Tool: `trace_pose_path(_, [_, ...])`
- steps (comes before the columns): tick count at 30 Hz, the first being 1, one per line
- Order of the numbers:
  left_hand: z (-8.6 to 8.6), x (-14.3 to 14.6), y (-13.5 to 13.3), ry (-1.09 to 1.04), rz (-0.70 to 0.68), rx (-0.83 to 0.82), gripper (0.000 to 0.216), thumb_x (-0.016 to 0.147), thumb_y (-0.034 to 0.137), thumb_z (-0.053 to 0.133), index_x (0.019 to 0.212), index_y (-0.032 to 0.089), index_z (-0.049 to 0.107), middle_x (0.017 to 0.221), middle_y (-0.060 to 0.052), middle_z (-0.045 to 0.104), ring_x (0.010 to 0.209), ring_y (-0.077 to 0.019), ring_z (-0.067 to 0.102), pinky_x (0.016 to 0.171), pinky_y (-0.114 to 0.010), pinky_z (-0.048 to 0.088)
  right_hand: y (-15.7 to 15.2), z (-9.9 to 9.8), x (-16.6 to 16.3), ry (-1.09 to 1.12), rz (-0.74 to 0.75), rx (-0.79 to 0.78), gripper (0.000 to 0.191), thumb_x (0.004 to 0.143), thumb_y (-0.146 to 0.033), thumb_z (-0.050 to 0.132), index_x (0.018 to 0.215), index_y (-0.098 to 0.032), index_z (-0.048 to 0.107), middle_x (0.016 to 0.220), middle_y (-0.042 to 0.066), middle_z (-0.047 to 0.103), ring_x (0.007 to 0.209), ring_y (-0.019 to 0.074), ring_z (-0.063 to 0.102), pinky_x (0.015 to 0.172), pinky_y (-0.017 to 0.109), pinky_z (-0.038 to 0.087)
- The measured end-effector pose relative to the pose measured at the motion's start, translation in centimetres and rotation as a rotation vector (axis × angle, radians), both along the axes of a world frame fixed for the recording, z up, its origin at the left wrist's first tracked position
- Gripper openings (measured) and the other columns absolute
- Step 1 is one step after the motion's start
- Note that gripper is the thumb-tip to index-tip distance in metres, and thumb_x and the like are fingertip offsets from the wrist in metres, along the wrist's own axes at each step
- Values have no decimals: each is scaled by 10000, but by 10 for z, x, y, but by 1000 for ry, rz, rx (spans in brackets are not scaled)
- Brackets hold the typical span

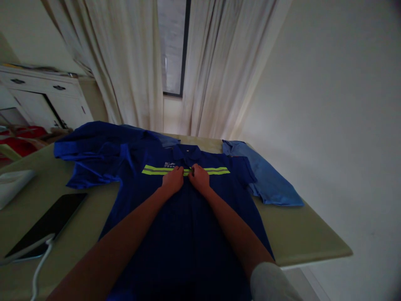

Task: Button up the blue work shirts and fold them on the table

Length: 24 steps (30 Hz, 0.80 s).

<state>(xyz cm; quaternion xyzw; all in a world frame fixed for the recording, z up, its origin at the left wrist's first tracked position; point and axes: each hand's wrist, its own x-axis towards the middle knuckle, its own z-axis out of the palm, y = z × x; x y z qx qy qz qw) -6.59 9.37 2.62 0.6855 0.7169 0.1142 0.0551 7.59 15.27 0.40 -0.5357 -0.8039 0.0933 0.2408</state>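
A dark blue short-sleeved work shirt lies spread on the table, its collar pointing away from me. Across its chest runs a yellow-green reflective strip, with white print above it on the left. My left hand and my right hand meet at the front opening, right at the strip. Both have their fingers pinched together on the shirt's front edges. Whether a button or other fastener sits between the fingertips is too small to make out.
More blue clothing is heaped at the left, and a lighter blue folded garment lies right. A tablet with a white cable rests at the near left, beside a white object. The table ends near the right wall.
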Motion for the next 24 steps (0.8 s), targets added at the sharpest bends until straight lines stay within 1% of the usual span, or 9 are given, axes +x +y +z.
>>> trace_pose_path(3, [-6, 3, 12, 10, 52, -20, 298, 1032, 278, 351, 1204, 186, 576, 1114, -164, 692, 1002, -322, 709, 829, -441, 532, 13, -15, 14, 286, 42, -74, 203, 883, -181, 558, 1079, -229, 575, 946, 36, 725, 888, 214, 700, 838, 337, 522])
trace_pose_path(5, [-11, 5, 23, 29, 40, 29, 293, 1029, 277, 358, 1208, 191, 573, 1121, -163, 689, 1057, -323, 686, 860, -439, 518, 22, -22, 21, 437, 67, -125, 174, 864, -189, 564, 1034, -229, 572, 885, 13, 715, 819, 199, 696, 800, 327, 536])
trace_pose_path(8, [-19, 3, 42, 35, -13, 105, 295, 1032, 305, 358, 1204, 210, 578, 1150, -149, 677, 1095, -315, 654, 865, -421, 509, 40, -26, 23, 519, 84, -137, 144, 842, -184, 562, 977, -232, 573, 863, 2, 702, 786, 188, 684, 776, 319, 543])
trace_pose_path(11, [-22, -3, 63, 31, -22, 110, 294, 1028, 304, 367, 1215, 220, 578, 1145, -137, 679, 1080, -311, 651, 855, -412, 504, 57, -21, 17, 489, 70, -128, 131, 852, -180, 543, 967, -235, 572, 896, 7, 699, 815, 183, 676, 809, 323, 541])
trace_pose_path(13, [-22, -7, 75, 35, -15, 114, 292, 1023, 296, 378, 1219, 220, 581, 1139, -133, 681, 1079, -313, 651, 852, -410, 501, 60, -16, 11, 440, 50, -114, 134, 866, -183, 527, 986, -227, 566, 942, 25, 693, 848, 186, 666, 844, 332, 532])
trace_pose_path(15, [-21, -11, 83, 38, -8, 114, 293, 1022, 286, 381, 1220, 218, 586, 1125, -128, 684, 1067, -309, 653, 847, -401, 498, 51, -12, 8, 347, 59, -70, 177, 847, -190, 549, 1021, -218, 557, 994, 44, 672, 915, 201, 644, 882, 345, 516])
trace_pose_path(18, [-23, -15, 85, 37, -21, 144, 302, 1032, 280, 367, 1209, 216, 603, 1121, -124, 682, 1053, -297, 650, 848, -392, 493, 23, -11, 9, 170, 129, 31, 271, 796, -170, 580, 1061, -220, 556, 1066, 62, 631, 1029, 234, 583, 939, 368, 485])
trace_pose_path(20, [-26, -17, 83, 29, -94, 183, 312, 1045, 294, 352, 1155, 217, 633, 1110, -119, 674, 1067, -284, 637, 869, -386, 489, 5, -12, 13, 109, 156, 63, 286, 803, -141, 557, 1076, -225, 569, 1077, 66, 621, 1053, 243, 558, 960, 375, 468])
trace_pose_path(24, [-32, -21, 80, -36, -383, 203, 286, 1036, 300, 408, 1030, 233, 686, 1081, -92, 661, 1104, -250, 603, 954, -366, 472, -3, -11, 16, 104, 221, 38, 284, 877, -202, 572, 1159, -233, 588, 1080, 65, 625, 1049, 245, 558, 974, 374, 460])
